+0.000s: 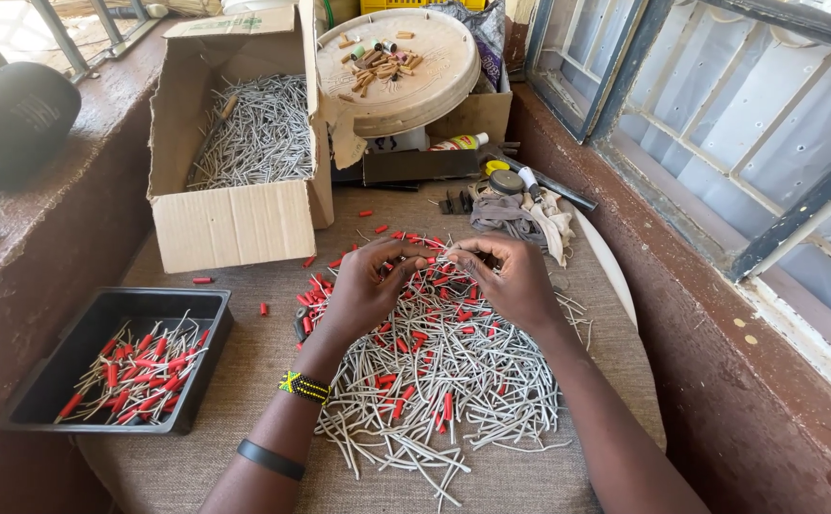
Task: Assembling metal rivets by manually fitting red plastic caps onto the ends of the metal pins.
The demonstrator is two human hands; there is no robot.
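Heap of thin grey wire pieces (pixel 454 381) mixed with short red plastic tube caps (pixel 414 335): lies on the woven grey-brown cloth table top (pixel 244 400), directly under both hands. Pieces too many to count.

Left hand (pixel 363 286) and right hand (pixel 511 281) meet above the far edge of the heap, fingertips almost touching. Fingers of both curled in and pinched together on small pieces; which piece exactly, cannot tell. Left wrist: one beaded green-yellow band (pixel 303 386), one black band (pixel 271 460).

Containers, 3 counted:
- One black rectangular plastic tray (pixel 63 381), left of the heap: holds grey wires with red caps fitted, loosely piled.
- One open brown cardboard box (pixel 235 224), beyond the heap to the left: holds plain grey wire pieces only.
- One round beige plastic lid-like tray (pixel 435 81), beyond the heap: holds small brown and tan cylinders.

Stray red caps lie scattered on the cloth between heap and box. Crumpled grey rag (pixel 520 214) lies beyond the heap to the right.
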